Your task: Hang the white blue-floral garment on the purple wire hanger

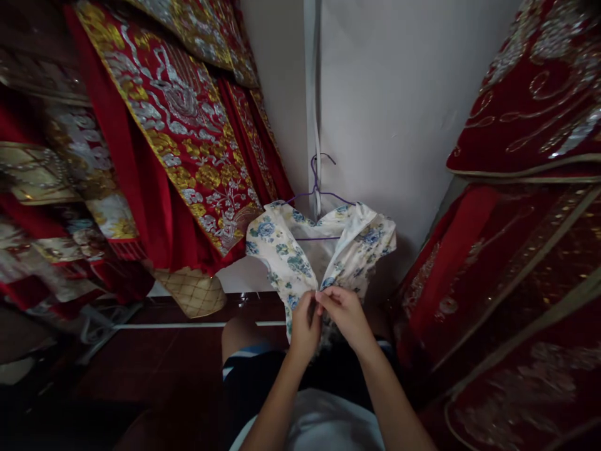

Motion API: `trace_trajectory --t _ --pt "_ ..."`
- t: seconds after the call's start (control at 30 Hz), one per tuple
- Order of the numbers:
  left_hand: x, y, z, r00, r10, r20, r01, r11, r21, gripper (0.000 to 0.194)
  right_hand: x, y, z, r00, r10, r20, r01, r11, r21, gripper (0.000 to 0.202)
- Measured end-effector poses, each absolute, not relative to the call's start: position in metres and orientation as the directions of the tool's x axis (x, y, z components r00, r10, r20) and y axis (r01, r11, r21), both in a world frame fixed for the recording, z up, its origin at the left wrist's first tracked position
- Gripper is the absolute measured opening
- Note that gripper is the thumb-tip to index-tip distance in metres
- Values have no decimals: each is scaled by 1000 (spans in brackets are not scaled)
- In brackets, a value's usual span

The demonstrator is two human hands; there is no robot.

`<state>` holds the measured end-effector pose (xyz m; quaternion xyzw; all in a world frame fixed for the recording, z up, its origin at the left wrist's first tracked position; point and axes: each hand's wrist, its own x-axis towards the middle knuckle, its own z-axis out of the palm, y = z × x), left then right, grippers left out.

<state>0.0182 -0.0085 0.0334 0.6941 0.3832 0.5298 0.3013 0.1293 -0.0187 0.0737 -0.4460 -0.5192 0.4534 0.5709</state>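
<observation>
Pinches the front edges of a pale floral top (293, 260) btwn thumb and fingers of left hand (306, 322) and right hand (345, 310), w/ both grips meeting at the base of the V-shaped neck opening. Prob. pinches so close together for fine control, w/ each hand steadying the cloth for the other. Can't tell abt. any button or hook there, b/c of covering fingers.

Hangs, in the top's case, on a purple hanger (315, 189), low in front of the lap, shoulders spread along the wire. Prob. hung thus for bearing the weight and freeing both hands. Seems slung near a narrow pale strip (310, 75) running down the wall (389, 113); can't tell exactly how joined at the hook.

Below: dark shorts (263, 376) w/ blue-white side stripes, bare knee (237, 335), prob. seated. Behind, L: red gown (183, 125), heavy w/ gold and silver embroidery, hung at a slant in view; near its hem, gold quilted-looking cloth (192, 293). R: dark-red beaded garment (530, 119), close to the wall, w/ more red cloth underneath. Underfoot: dark reddish floor (159, 357), crossed by a thin white bar (173, 326). Dim light overall, esp. lower L.
</observation>
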Motion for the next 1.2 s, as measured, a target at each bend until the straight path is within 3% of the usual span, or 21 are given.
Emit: trace_trajectory --t 0.17,0.3,0.4,0.5,0.6,0.7,0.8,0.93,1.07,1.13,1.2 --pt "13 -8 29 212 882 422 333 -471 817 15 133 19 98 177 953 245 -43 256 -966 32" --pt "16 -11 29 268 873 408 466 -488 738 13 141 77 143 275 892 359 19 368 -929 30" --pt "24 -13 31 405 835 372 526 -546 652 15 147 103 171 321 854 409 1 432 -902 27" --pt "30 -10 32 529 790 311 555 -599 577 19 150 102 182 357 821 445 -31 487 -873 25" --pt "29 3 45 557 771 307 513 -611 603 14 153 87 180 317 838 445 -84 492 -867 23" --pt "21 26 83 433 755 493 394 -650 650 18 154 73 177 279 841 463 -89 503 -860 21" --pt "12 51 139 199 670 715 331 -733 595 36 154 65 178 227 829 511 -33 531 -847 22" --pt "9 76 194 328 536 778 399 -825 400 28 152 65 179 190 809 557 0 567 -824 21" --pt "10 83 208 368 460 808 472 -841 264 25 147 83 162 215 793 570 27 579 -815 22" --pt "4 85 209 270 442 855 461 -839 288 22 143 92 144 253 801 543 101 536 -838 20" --pt "-11 92 211 52 504 862 331 -823 461 18 140 94 122 278 830 483 150 459 -876 19"
